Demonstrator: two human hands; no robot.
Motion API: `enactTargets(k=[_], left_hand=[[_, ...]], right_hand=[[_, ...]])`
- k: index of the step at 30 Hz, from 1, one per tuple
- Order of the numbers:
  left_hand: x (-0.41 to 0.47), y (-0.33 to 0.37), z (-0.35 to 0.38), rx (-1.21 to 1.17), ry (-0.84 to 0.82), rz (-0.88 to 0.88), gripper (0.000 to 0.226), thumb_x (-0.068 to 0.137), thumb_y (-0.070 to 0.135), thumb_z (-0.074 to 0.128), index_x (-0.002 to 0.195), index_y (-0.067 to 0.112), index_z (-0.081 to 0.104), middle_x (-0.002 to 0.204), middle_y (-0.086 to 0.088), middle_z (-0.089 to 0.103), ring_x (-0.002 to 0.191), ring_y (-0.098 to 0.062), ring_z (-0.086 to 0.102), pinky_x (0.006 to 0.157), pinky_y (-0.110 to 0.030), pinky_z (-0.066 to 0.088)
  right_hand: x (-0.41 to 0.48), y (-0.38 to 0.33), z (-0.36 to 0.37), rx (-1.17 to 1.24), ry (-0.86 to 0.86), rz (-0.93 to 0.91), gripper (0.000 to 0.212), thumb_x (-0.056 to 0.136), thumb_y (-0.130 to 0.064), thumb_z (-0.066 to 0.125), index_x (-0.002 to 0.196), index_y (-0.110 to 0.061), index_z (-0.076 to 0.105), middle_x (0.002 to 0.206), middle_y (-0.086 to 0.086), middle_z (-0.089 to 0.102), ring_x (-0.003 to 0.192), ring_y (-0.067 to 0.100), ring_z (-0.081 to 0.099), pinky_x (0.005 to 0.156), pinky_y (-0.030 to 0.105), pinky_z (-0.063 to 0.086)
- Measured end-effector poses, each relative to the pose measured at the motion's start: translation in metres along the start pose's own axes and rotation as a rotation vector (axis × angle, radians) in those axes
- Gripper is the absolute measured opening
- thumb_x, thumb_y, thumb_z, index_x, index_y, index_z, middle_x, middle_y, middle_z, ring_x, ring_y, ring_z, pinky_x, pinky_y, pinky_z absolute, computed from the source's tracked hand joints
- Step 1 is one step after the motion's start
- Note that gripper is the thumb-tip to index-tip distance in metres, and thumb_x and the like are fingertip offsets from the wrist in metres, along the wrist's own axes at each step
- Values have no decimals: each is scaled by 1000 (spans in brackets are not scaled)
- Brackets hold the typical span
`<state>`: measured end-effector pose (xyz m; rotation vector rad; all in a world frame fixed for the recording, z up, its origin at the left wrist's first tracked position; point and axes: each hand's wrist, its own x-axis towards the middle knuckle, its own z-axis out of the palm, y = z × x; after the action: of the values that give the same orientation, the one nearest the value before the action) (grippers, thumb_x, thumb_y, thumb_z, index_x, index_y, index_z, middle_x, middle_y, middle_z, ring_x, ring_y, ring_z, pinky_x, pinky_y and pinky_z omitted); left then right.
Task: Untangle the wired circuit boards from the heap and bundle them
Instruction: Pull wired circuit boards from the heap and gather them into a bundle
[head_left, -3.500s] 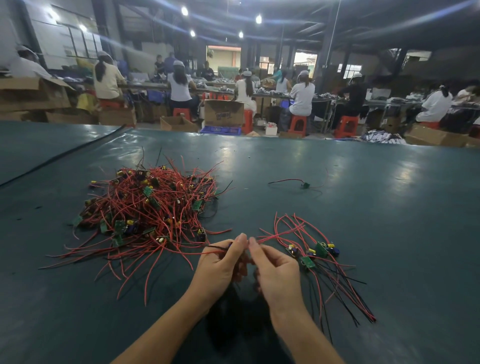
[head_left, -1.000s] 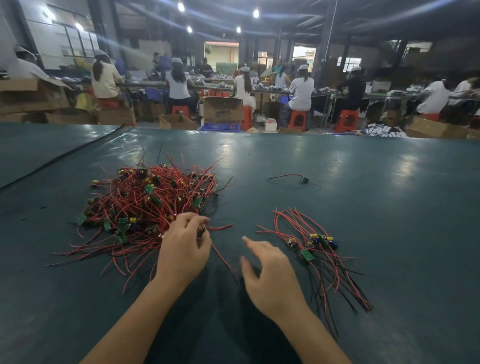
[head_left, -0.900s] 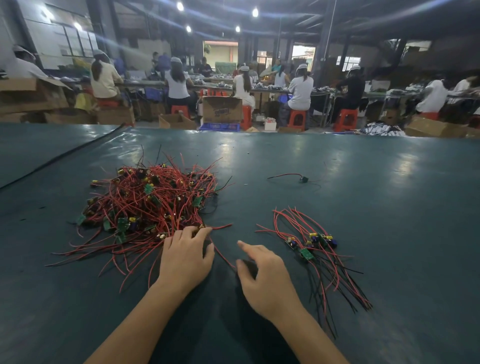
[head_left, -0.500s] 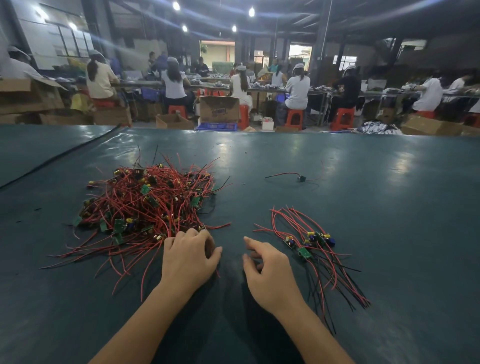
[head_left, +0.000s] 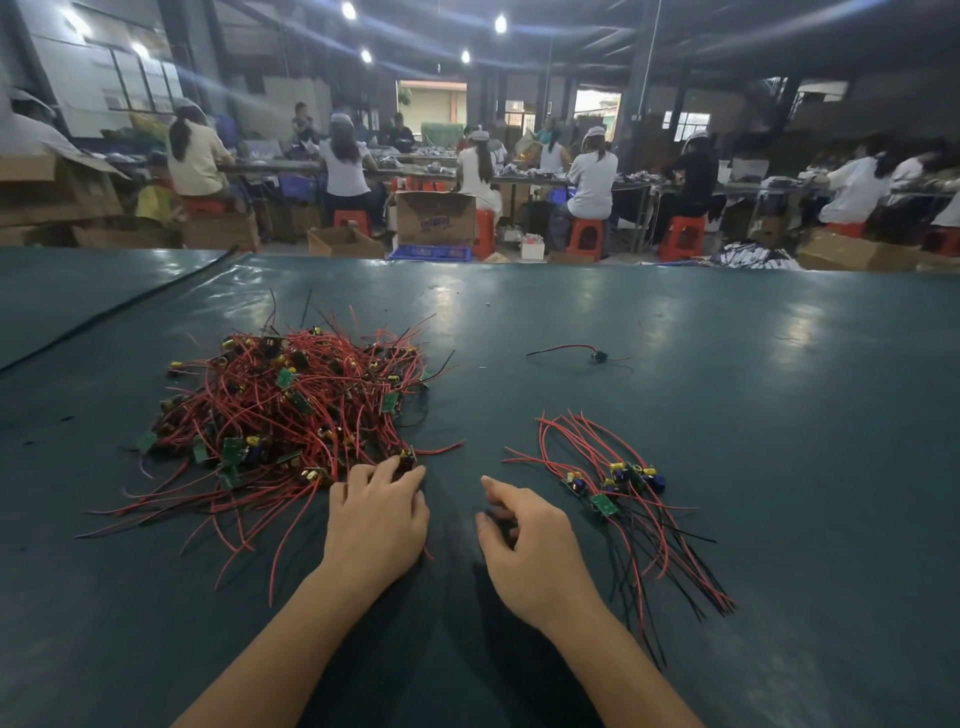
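Observation:
A heap of wired circuit boards (head_left: 291, 410), small green boards tangled in red and black leads, lies on the dark green table at left. To the right, several untangled boards (head_left: 618, 483) lie side by side with their leads fanned toward me. My left hand (head_left: 376, 519) sits at the heap's near right edge, fingertips curled on one wired board (head_left: 408, 460); a red lead runs out from under the palm. My right hand (head_left: 530, 545) hovers between heap and sorted group, index finger out, other fingers loosely curled, holding nothing.
One stray wired board (head_left: 597, 357) lies alone farther back on the table (head_left: 779, 415). A black cable (head_left: 119, 306) runs along the far left. Beyond the far table edge stand cardboard boxes (head_left: 435, 217), red stools and seated workers.
3.5 s ago both hands pinched a lead together in front of me. The left hand then reached into the heap's near edge and stays there; the right hand has barely moved in the last second.

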<state>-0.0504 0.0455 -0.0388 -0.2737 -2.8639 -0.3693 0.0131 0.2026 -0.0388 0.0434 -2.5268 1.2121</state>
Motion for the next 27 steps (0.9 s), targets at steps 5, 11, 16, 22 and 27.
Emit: enactTargets(k=[5, 11, 16, 22, 27], left_hand=[[1, 5, -2, -112, 18, 78, 36, 96, 25, 43, 129, 23, 58, 143, 15, 47, 126, -14, 37, 99, -34, 27], [-8, 15, -11, -204, 166, 220, 20, 85, 21, 62, 99, 29, 74, 105, 16, 69, 105, -11, 53, 85, -28, 25], [-15, 28, -24, -370, 390, 428, 13, 72, 16, 62, 72, 19, 74, 80, 12, 71, 77, -15, 64, 78, -30, 37], [-20, 37, -24, -357, 476, 664, 16, 73, 17, 58, 69, 18, 73, 79, 12, 70, 70, -13, 62, 74, -33, 41], [-23, 40, -29, -386, 587, 671, 10, 74, 17, 64, 78, 18, 73, 91, 5, 67, 81, -14, 57, 75, -28, 38]], right_hand=[[0, -1, 0, -24, -4, -5, 46, 95, -24, 57, 140, -23, 51, 121, -11, 60, 111, 2, 55, 96, 22, 46], [1, -4, -2, 6, 2, 10, 45, 93, -20, 59, 138, -20, 54, 121, -5, 63, 108, 5, 59, 96, 26, 49], [5, -8, -4, 226, 57, 144, 34, 94, -25, 62, 127, -16, 61, 94, -13, 69, 90, -6, 64, 84, 13, 50], [11, -15, -13, 746, 129, 316, 9, 91, -11, 66, 90, -6, 73, 69, -1, 73, 64, 9, 67, 60, 20, 54], [14, -20, -20, 1025, 176, 416, 14, 89, -6, 66, 103, -10, 69, 81, 3, 76, 64, 12, 70, 52, 20, 52]])
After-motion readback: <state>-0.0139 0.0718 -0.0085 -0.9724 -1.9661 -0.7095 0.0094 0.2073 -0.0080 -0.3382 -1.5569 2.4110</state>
